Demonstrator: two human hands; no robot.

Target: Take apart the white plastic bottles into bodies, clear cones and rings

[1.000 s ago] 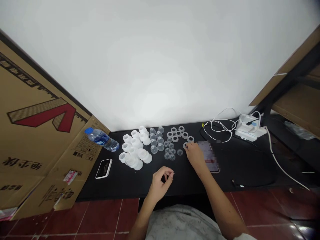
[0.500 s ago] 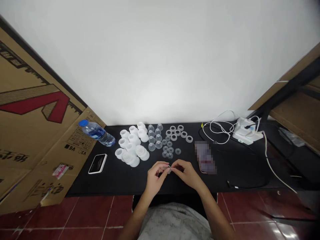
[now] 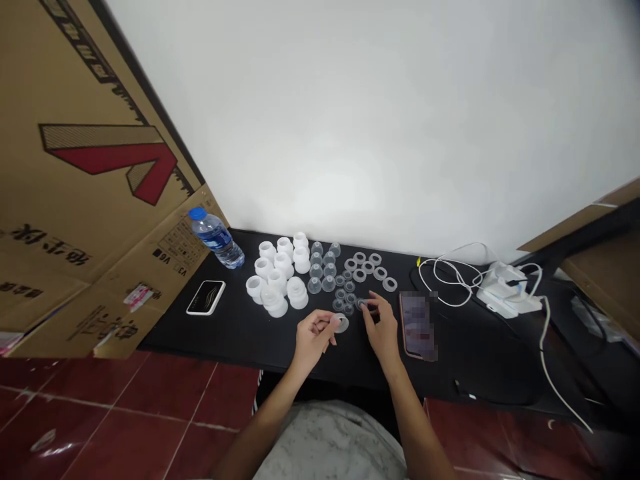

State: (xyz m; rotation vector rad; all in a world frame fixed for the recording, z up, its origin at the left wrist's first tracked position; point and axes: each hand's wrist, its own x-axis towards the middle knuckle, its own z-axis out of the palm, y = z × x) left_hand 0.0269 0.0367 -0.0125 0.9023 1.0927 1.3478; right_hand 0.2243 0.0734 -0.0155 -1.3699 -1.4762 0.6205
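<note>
My left hand [image 3: 315,337] pinches a clear ring [image 3: 343,325] just above the black table. To its right, my right hand [image 3: 382,327] has its thumb and fingertips closed on a small translucent disc [image 3: 361,305]. Several more small discs [image 3: 341,294] lie right beside those fingers. Behind them are several loose translucent rings [image 3: 380,273]. Clear dome-shaped caps [image 3: 315,271] stand in two columns to the left of the discs. Further left, white collar-like plastic pieces [image 3: 277,280] form a cluster, some of them stacked.
A phone [image 3: 418,325] lies right of my right hand. White cables and a power strip [image 3: 505,290] occupy the table's right side. At the left are a water bottle [image 3: 216,237], a white device with a black face [image 3: 206,297] and a large cardboard box [image 3: 100,200].
My hands, together before, have moved apart. The left keeps the clear ring, and the right has reached forward to a small disc lying on the table. The camera view has shifted.
</note>
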